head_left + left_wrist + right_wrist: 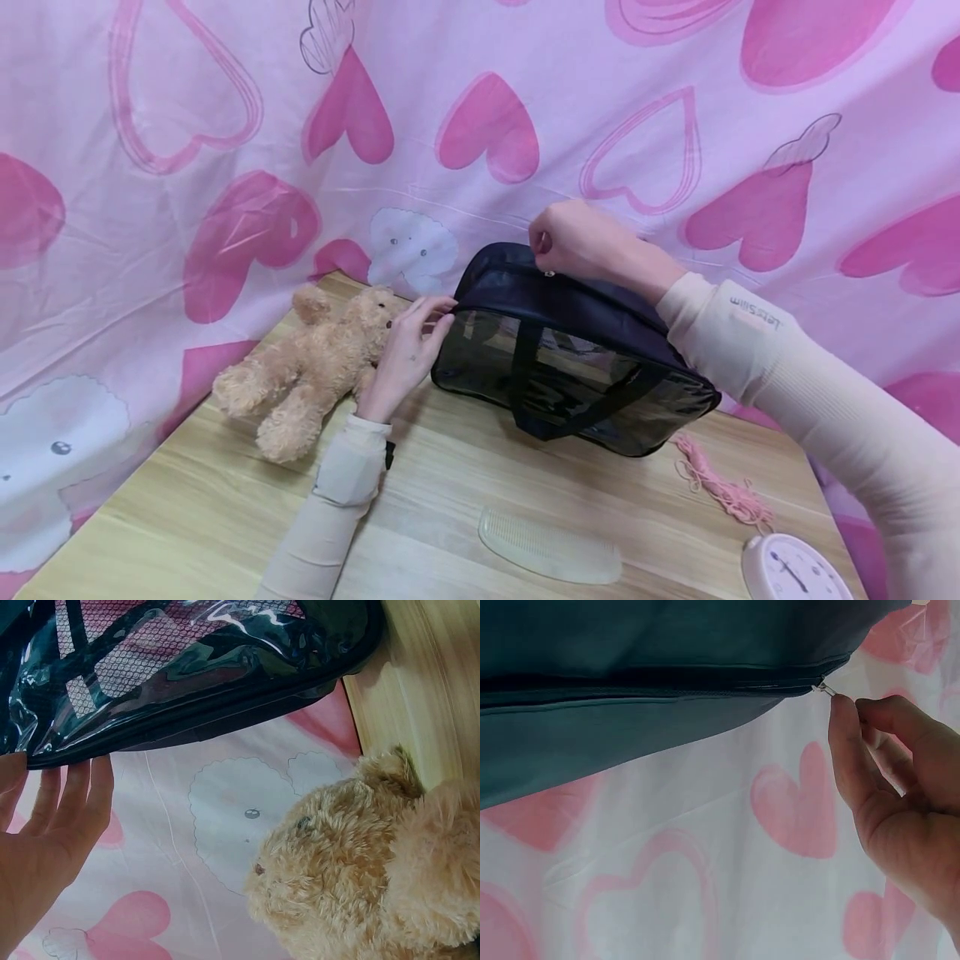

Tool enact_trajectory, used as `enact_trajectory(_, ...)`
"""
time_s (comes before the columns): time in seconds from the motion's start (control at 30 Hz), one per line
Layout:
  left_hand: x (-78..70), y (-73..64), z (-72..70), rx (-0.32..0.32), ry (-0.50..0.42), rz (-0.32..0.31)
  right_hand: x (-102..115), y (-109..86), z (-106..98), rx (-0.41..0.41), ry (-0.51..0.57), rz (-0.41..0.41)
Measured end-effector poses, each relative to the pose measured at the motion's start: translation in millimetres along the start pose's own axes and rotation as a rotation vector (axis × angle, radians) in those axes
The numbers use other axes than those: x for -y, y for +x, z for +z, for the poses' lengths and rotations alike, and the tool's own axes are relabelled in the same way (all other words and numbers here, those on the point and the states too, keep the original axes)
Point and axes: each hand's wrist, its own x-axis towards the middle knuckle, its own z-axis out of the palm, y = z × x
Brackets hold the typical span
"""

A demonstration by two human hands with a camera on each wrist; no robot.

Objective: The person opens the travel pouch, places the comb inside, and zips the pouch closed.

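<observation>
A black bag (517,293) with see-through dark front panels stands on the wooden table, its strap handle hanging down the front. At its top left corner my left hand (411,342) holds the edge, thumb on the front side and fingertips along the rim. My right hand (581,242) is above the bag's top, pinching the small metal zipper pull (825,689) between thumb and forefinger. The zipper track (667,694) runs along the black top. Through the clear panel a pink and white netted item (142,664) shows inside.
A fluffy tan teddy bear (330,358) lies left of the bag, close beside my left hand. In front are a pale comb (551,550), a bundle of pink cord (723,487) and a white round clock (795,571). A pink heart-patterned cloth (420,117) hangs behind the table.
</observation>
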Motion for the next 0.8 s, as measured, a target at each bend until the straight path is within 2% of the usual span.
enact_trajectory(0.33,0.4,-0.2,-1.3,0.006,-0.001,0.007,12,28.8,12,-0.048,-0.013,-0.097)
enact_trajectory(0.63,-1.1,-4.2,-2.8,0.007,0.006,0.001,26,49.1,20,-0.024,0.022,-0.058)
enact_trajectory(0.8,0.0,-4.1,-1.8,0.003,0.019,0.005,27,52.7,22,-0.002,0.014,-0.032)
